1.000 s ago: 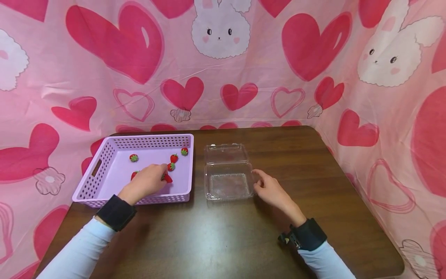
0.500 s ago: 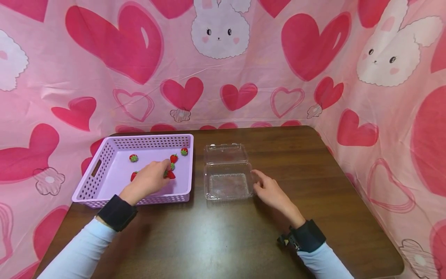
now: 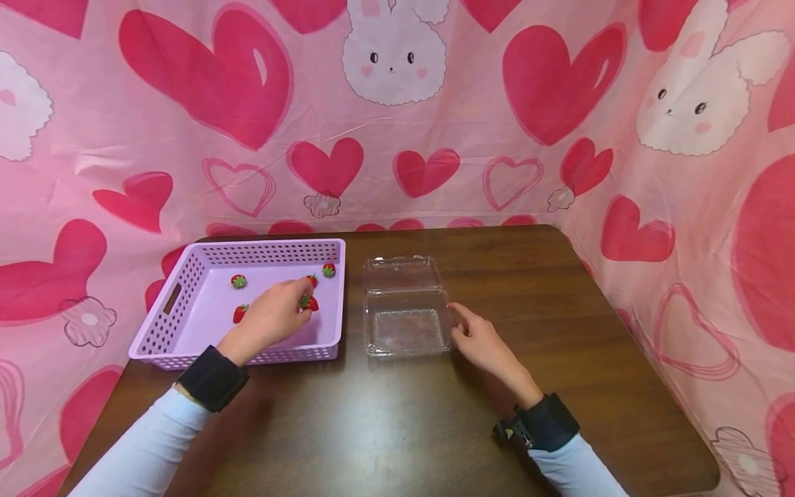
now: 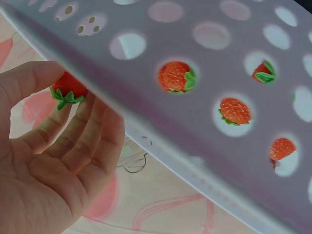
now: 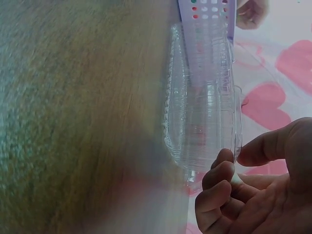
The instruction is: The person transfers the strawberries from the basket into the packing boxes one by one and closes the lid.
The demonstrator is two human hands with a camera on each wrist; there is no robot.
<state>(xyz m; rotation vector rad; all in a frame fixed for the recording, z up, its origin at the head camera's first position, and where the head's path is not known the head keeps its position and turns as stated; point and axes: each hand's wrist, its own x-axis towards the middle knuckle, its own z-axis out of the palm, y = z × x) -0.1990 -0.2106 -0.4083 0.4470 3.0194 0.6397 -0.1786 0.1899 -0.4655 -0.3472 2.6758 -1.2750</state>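
Note:
My left hand (image 3: pixel 273 314) is over the right half of a lilac perforated basket (image 3: pixel 211 331). Between its thumb and fingers it pinches a red strawberry with green leaves (image 4: pixel 69 89), partly hidden by the basket wall in the left wrist view. More strawberries lie in the basket: one at the back left (image 3: pixel 239 281), one left of the hand (image 3: pixel 240 314), one near the right wall (image 3: pixel 329 270), and one by the fingertips (image 3: pixel 312 281). My right hand (image 3: pixel 481 338) holds the right rim of a clear plastic clamshell container (image 3: pixel 406 331) between thumb and curled fingers.
The container's hinged lid (image 3: pixel 402 274) lies folded back, away from me. Everything stands on a dark brown wooden table (image 3: pixel 385 428). A pink cloth with hearts and rabbits (image 3: pixel 428 124) hangs behind and at the sides.
My left hand has shifted slightly to the right and away from me over the basket, with the strawberry at its fingertips. The right hand and the container have stayed in place.

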